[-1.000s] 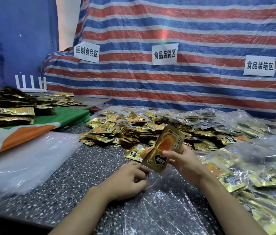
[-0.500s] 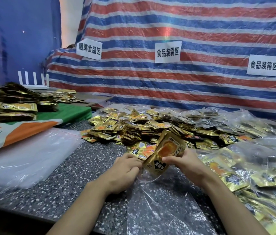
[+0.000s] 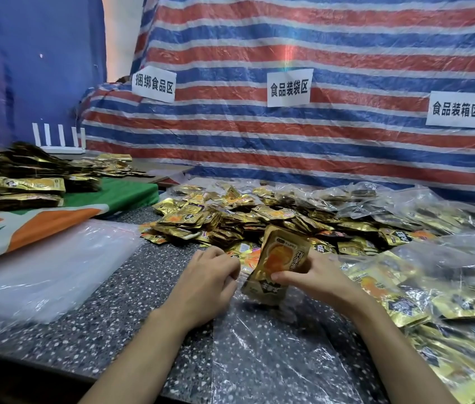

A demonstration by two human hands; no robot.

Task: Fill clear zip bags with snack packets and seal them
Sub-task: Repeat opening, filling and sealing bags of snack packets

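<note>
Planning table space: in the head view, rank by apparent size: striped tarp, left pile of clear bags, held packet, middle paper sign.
striped tarp
pile of clear bags
held packet, nearer so unsure
middle paper sign

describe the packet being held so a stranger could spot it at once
From the middle paper sign on the striped tarp, drop to the pile of gold packets on the table. Just in front of it, the right hand pinches one gold packet. Unlike the rest, it is lifted off the table, nearly upright, orange picture facing you.

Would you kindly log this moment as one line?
left hand: pinches clear zip bag | right hand: holds gold snack packet | packet: at bag mouth
</note>
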